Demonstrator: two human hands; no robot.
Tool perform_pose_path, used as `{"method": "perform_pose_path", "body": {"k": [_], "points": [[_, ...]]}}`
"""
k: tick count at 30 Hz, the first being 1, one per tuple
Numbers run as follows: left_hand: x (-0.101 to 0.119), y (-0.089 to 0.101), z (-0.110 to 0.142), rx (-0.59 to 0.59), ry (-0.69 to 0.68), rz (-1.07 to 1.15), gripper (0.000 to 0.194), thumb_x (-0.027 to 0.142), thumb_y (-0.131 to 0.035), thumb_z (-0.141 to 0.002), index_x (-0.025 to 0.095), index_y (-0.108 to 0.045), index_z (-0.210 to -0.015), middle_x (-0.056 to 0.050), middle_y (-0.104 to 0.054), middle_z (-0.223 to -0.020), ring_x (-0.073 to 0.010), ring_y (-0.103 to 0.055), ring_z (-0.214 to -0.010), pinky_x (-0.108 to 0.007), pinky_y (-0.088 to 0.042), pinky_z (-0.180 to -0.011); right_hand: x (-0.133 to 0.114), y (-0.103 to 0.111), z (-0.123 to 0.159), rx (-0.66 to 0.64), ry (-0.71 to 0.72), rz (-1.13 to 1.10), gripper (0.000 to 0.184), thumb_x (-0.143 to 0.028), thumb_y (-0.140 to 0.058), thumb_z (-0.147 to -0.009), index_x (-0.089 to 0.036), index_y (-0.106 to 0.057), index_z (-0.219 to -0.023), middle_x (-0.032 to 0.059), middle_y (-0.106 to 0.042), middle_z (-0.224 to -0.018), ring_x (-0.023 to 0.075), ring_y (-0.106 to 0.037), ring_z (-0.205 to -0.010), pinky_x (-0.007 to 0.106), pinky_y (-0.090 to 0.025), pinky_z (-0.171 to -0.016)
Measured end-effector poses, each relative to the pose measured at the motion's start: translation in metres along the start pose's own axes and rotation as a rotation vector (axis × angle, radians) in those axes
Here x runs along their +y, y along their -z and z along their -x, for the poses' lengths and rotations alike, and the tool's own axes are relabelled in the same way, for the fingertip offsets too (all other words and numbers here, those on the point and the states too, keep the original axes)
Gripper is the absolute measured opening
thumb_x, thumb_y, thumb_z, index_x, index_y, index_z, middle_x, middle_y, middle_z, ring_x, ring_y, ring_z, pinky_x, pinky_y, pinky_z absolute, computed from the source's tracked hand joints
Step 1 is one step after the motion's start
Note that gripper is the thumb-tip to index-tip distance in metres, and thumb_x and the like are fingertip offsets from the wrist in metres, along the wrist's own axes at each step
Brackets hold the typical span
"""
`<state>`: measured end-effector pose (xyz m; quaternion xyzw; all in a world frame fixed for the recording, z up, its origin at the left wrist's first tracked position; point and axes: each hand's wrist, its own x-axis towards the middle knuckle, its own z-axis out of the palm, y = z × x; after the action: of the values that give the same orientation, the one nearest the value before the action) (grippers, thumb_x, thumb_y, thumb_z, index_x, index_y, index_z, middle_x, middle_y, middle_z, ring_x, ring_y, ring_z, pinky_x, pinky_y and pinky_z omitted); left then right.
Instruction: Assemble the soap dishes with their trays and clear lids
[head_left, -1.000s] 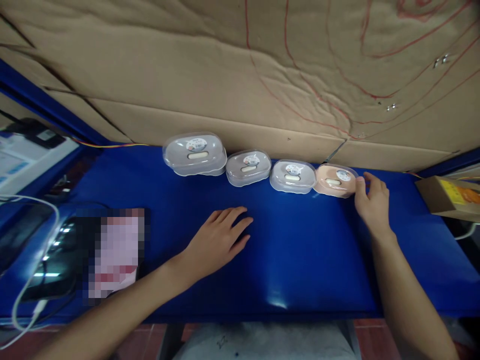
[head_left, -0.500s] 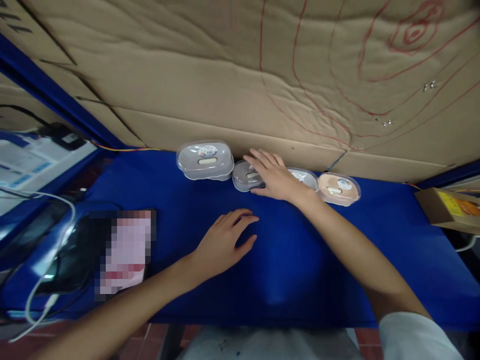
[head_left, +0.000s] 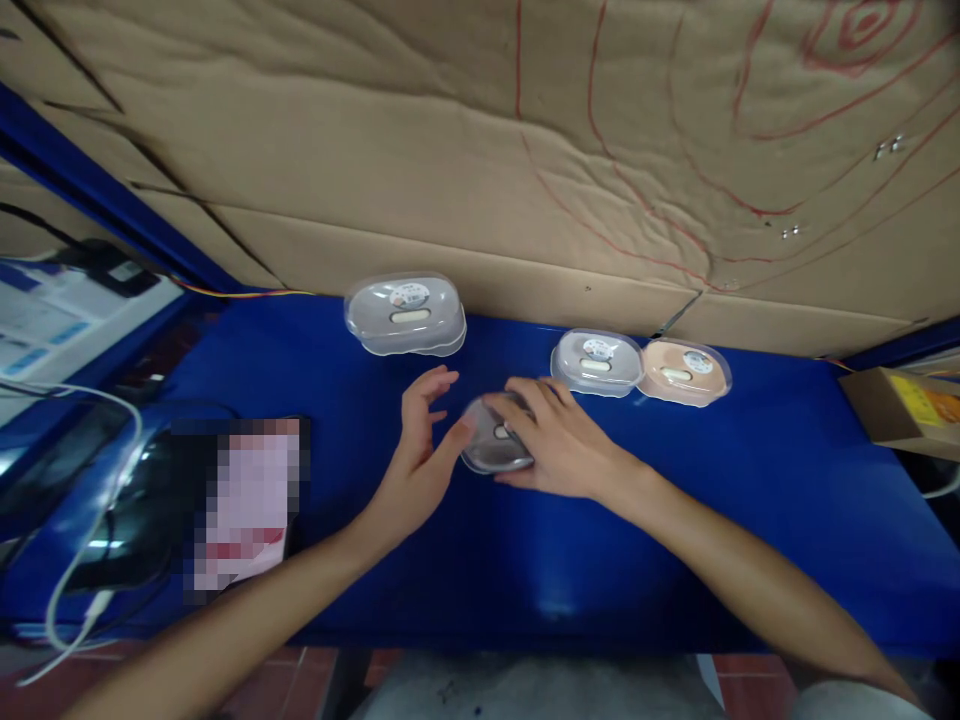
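Note:
My right hand (head_left: 559,440) grips a dark grey oval lidded container (head_left: 487,447) from above and the right side, over the middle of the blue table. Opposite it, my left hand (head_left: 424,440) has its fingers apart, with the thumb at the container's left edge; whether the thumb presses on it I cannot tell. Against the cardboard stand the other lidded containers: a larger grey one (head_left: 409,318) at the left, a light grey one (head_left: 598,364) right of centre, and a peach one (head_left: 686,373) touching it. Each of these carries a round label and a pale lid tab.
A cardboard wall (head_left: 360,170) with red drawn lines rises behind the blue table (head_left: 645,570). At the left lie a blurred-out pink item (head_left: 251,500), a black device (head_left: 142,510) and a white cable (head_left: 60,590). A cardboard box (head_left: 896,410) stands at the right edge.
The dark grey container has left the row at the wall and come toward me in my right hand. My left hand has moved up and left, turning its palm toward the container.

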<state>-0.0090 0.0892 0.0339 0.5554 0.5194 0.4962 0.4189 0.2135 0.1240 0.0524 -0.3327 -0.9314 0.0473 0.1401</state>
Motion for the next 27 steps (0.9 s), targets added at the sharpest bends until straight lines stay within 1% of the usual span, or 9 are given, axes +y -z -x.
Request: {"method": "perform_pose_path", "body": {"k": [3, 5, 7, 9, 11, 14, 17, 22, 27], "points": [[0.009, -0.003, 0.0, -0.102, 0.384, 0.393, 0.053, 0.055, -0.071, -0.098, 0.034, -0.051, -0.142, -0.006, -0.056, -0.153, -0.0269, -0.055, -0.141, -0.043, -0.049, -0.111, -0.014, 0.006, 0.035, 0.112, -0.022, -0.026, 0.093, -0.055, -0.085, -0.085, -0.016, -0.043, -0.158, 0.0238, -0.055, -0.148, 0.0413, -0.056, -0.138, 0.058, -0.05, -0.111], [0.014, -0.007, 0.007, -0.295, 0.652, 0.6, 0.06, 0.066, -0.07, -0.095, 0.03, -0.056, -0.141, -0.009, -0.067, -0.14, -0.028, -0.064, -0.128, -0.041, -0.054, -0.102, -0.023, 0.009, 0.053, 0.192, -0.058, -0.036, 0.095, -0.063, -0.08, -0.088, -0.016, -0.039, -0.16, 0.024, -0.056, -0.144, 0.0424, -0.058, -0.135, 0.06, -0.053, -0.107], [0.016, -0.012, 0.018, -0.474, 0.791, 0.719, 0.069, 0.075, -0.069, -0.092, 0.024, -0.064, -0.137, -0.012, -0.073, -0.133, -0.0294, -0.067, -0.124, -0.039, -0.054, -0.101, -0.033, 0.009, 0.065, 0.245, -0.097, -0.056, 0.102, -0.074, -0.074, -0.088, -0.016, -0.036, -0.162, 0.024, -0.057, -0.141, 0.0429, -0.06, -0.132, 0.061, -0.055, -0.104], [0.017, -0.019, 0.031, -0.599, 0.855, 0.791, 0.075, 0.081, -0.066, -0.09, 0.022, -0.068, -0.136, -0.012, -0.075, -0.133, -0.0313, -0.068, -0.127, -0.041, -0.053, -0.105, -0.042, 0.006, 0.074, 0.277, -0.13, -0.09, 0.11, -0.083, -0.069, -0.085, -0.018, -0.031, -0.165, 0.0238, -0.057, -0.14, 0.0431, -0.061, -0.129, 0.061, -0.058, -0.1], [0.018, -0.023, 0.039, -0.641, 0.882, 0.824, 0.079, 0.084, -0.061, -0.091, 0.022, -0.068, -0.139, -0.013, -0.075, -0.135, -0.033, -0.066, -0.132, -0.043, -0.05, -0.11, -0.049, 0.002, 0.08, 0.286, -0.153, -0.129, 0.115, -0.087, -0.067, -0.083, -0.02, -0.028, -0.168, 0.0235, -0.057, -0.141, 0.0436, -0.062, -0.129, 0.061, -0.059, -0.099], [0.021, -0.025, 0.043, -0.595, 0.874, 0.83, 0.08, 0.083, -0.057, -0.094, 0.022, -0.065, -0.145, -0.014, -0.073, -0.141, -0.035, -0.062, -0.139, -0.047, -0.048, -0.114, -0.051, 0.003, 0.085, 0.268, -0.193, -0.202, 0.118, -0.091, -0.067, -0.078, -0.026, -0.027, -0.169, 0.0223, -0.056, -0.144, 0.0443, -0.062, -0.13, 0.061, -0.059, -0.101], [0.025, -0.024, 0.04, -0.545, 0.881, 0.777, 0.07, 0.074, -0.062, -0.098, 0.022, -0.067, -0.144, -0.014, -0.074, -0.139, -0.0354, -0.064, -0.134, -0.047, -0.051, -0.109, -0.044, 0.014, 0.081, 0.283, -0.259, -0.283, 0.114, -0.088, -0.07, -0.079, -0.029, -0.029, -0.168, 0.0208, -0.052, -0.15, 0.0441, -0.061, -0.135, 0.061, -0.059, -0.104], [0.025, -0.025, 0.045, -0.512, 0.934, 0.654, 0.054, 0.062, -0.07, -0.097, 0.021, -0.073, -0.132, -0.01, -0.079, -0.126, -0.0296, -0.07, -0.12, -0.039, -0.052, -0.102, -0.016, 0.026, 0.03, 0.272, -0.33, -0.249, 0.077, -0.05, -0.078, -0.089, -0.026, -0.044, -0.154, 0.0204, -0.052, -0.153, 0.0409, -0.051, -0.147, 0.063, -0.048, -0.117], [0.024, -0.028, 0.051, -0.55, 1.025, 0.617, 0.055, 0.06, -0.074, -0.094, 0.022, -0.073, -0.133, -0.008, -0.08, -0.121, -0.0274, -0.071, -0.115, -0.036, -0.053, -0.097, 0.005, -0.004, -0.032, 0.061, -0.304, -0.122, 0.07, -0.042, -0.082, -0.084, -0.012, -0.057, -0.143, 0.0263, -0.054, -0.15, 0.0437, -0.056, -0.14, 0.061, -0.042, -0.12]]}}
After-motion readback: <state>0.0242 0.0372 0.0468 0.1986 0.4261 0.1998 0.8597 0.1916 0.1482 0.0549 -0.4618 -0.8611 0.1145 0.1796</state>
